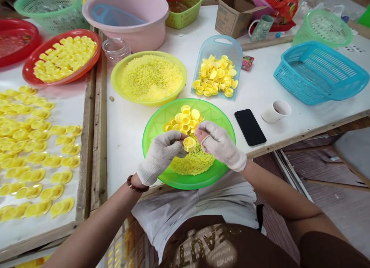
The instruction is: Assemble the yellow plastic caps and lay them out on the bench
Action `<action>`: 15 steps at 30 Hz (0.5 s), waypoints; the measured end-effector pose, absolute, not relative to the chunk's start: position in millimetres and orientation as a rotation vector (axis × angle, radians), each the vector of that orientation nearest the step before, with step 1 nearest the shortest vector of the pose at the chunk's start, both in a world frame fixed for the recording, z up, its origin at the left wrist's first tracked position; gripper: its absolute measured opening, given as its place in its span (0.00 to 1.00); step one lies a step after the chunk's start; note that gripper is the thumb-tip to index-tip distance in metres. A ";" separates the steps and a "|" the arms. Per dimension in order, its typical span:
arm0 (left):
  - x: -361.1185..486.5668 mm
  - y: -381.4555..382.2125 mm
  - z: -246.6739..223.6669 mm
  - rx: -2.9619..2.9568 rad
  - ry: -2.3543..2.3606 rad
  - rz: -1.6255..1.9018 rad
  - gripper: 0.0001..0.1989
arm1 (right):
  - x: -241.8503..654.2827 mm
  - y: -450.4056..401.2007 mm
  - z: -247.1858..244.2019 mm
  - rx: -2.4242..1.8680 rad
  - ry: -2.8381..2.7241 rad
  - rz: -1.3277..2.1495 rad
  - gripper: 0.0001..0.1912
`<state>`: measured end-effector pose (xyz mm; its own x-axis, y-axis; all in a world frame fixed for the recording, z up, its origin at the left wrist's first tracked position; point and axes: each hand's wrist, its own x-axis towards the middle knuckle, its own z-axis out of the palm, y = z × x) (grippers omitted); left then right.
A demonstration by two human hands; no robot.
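My left hand (pixel 164 154), in a white glove with bare fingertips, pinches a small yellow cup (pixel 189 144) by its side, with its open top facing up. Just right of the cup is my right hand (pixel 221 144), gloved the same way, its thumb and fingers pressed together; whatever they hold is too small to make out. Both hands are above a green plate (pixel 189 183). On that plate lie a heap of yellow cups (pixel 185 118) at the back and yellow-green granules (pixel 191 164) at the front.
Behind the plate stand a yellow bowl of granules (pixel 115 81) and a blue scoop tray of yellow cups (pixel 219 42). A phone (pixel 250 127), a white cup (pixel 276 111) and a blue basket (pixel 320 73) are at right. Rows of yellow pieces (pixel 26 144) cover the left table.
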<state>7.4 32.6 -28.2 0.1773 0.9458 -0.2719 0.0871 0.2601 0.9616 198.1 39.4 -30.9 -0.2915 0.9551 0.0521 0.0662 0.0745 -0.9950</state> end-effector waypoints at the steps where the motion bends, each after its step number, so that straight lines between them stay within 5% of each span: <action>1: 6.9 32.1 -27.9 1.089 1.201 0.842 0.08 | 199.1 37.6 -31.4 -1.084 -1.601 1.286 0.12; 5: 3.2 31.0 -27.9 0.872 1.091 0.860 0.11 | 196.0 37.1 -28.7 -1.106 -1.763 1.132 0.11; 15: 0.9 20.1 -31.4 0.975 1.057 0.858 0.10 | 203.1 24.0 -30.3 -1.145 -1.751 1.432 0.12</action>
